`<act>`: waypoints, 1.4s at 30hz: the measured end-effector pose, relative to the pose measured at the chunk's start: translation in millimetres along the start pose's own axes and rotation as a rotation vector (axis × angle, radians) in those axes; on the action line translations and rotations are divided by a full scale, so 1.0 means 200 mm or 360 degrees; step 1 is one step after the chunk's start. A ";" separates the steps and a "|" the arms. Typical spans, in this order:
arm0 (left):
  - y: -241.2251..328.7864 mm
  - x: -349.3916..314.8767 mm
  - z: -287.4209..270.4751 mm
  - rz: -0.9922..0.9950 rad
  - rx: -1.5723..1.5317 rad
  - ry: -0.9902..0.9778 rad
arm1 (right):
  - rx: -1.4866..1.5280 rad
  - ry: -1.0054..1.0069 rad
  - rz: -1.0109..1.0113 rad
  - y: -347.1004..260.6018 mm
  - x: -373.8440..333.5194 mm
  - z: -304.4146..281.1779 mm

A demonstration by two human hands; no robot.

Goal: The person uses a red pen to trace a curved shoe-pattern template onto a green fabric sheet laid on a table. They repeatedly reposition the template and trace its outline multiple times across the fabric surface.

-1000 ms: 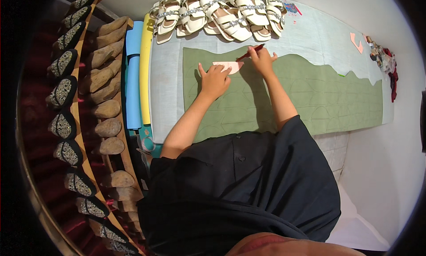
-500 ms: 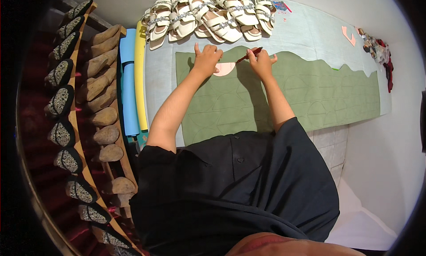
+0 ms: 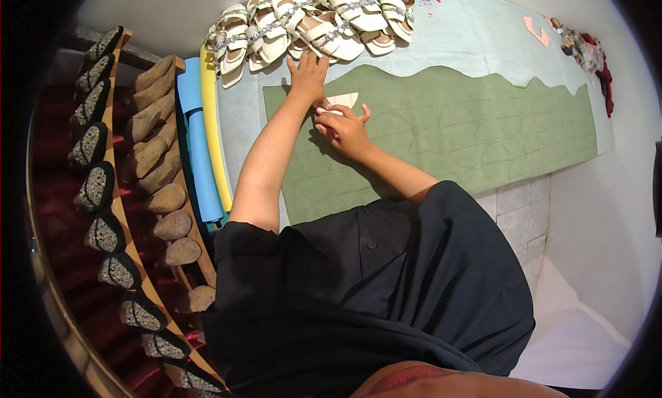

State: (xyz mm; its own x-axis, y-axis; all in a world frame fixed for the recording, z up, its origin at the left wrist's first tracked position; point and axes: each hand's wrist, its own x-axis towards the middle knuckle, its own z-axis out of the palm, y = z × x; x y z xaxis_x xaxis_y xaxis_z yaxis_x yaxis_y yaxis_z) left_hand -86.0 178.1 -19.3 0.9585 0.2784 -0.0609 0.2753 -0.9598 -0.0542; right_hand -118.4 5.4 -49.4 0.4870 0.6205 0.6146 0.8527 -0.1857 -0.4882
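A green sheet (image 3: 441,143) with a wavy far edge lies over the pale table covering, many thin curved outlines drawn across it. Near its far left part rests a small pale pink template (image 3: 344,100), partly covered by my hands. My left hand (image 3: 309,81) has its fingers spread toward the far edge, the thumb side against the template. Just nearer to me, my right hand (image 3: 347,130) grips a dark red pen (image 3: 332,133) beside the template's near left side; the pen's tip is hidden by the fingers.
White sandals (image 3: 331,36) are heaped along the far edge. Blue (image 3: 205,150) and yellow (image 3: 215,136) rolls stand at the left. Beyond them, racks hold wooden shoe lasts (image 3: 167,198) and black patterned shoes (image 3: 93,184). A pink cutout (image 3: 535,33) lies far right, near a cluttered bundle (image 3: 586,53).
My right hand has moved left and nearer with the pen, from the template's right end to its near left side. The template sits at a different angle. My left hand has shifted slightly farther away.
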 end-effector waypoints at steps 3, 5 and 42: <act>-0.01 -0.03 0.00 -0.0069 -0.0106 -0.0020 | -0.0091 0.0079 -0.0030 -0.02 0.02 0.03; -0.03 -0.04 0.01 -0.0105 -0.0174 -0.0008 | -0.0094 0.0077 -0.0027 -0.03 0.03 0.04; 0.05 -0.10 -0.09 -0.0219 -0.0015 -0.0143 | 0.0347 -0.0504 0.0586 0.41 0.06 -0.33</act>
State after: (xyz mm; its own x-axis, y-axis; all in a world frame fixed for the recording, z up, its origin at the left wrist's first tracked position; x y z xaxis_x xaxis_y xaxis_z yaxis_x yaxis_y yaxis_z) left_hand -101.0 162.1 -0.8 0.9014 0.4088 -0.1425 0.4046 -0.9126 -0.0591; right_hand -31.2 -52.5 -42.0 0.6371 0.7500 0.1775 0.5606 -0.2928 -0.7746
